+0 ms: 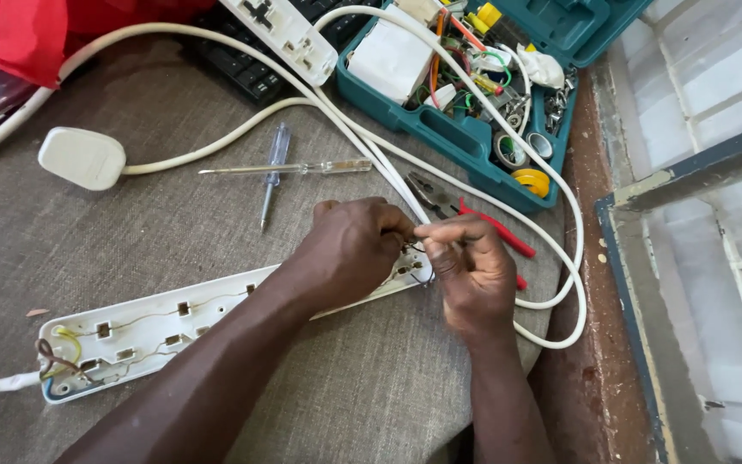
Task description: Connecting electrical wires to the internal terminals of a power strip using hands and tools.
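Two hands meet over the right end of an opened power strip (173,322) that lies on a grey cloth-covered table (62,223). The left hand (349,249) is curled, fingers bent down onto the strip's end, covering it. The right hand (474,275) has thumb and forefinger pinched together on a thin wire (422,277) at that same end; what exactly the left fingertips hold is hidden under the knuckles.

The strip's long axis runs from lower left to upper right, its open side up, with bare metal strips and coloured wires showing at the left end, where a white cable leaves the picture. Its middle is partly hidden by the left forearm.

Just beyond the hands lie pliers (465,215) with red handles, partly covered by the right hand. Farther up are a clear-handled screwdriver (289,168) and a blue tester (273,172) crossing it. A white plug (82,158) sits to the left. A teal toolbox (465,137) stands open at upper right, its contents a jumble hard to sort out. A white cord (560,206) loops around the right side.
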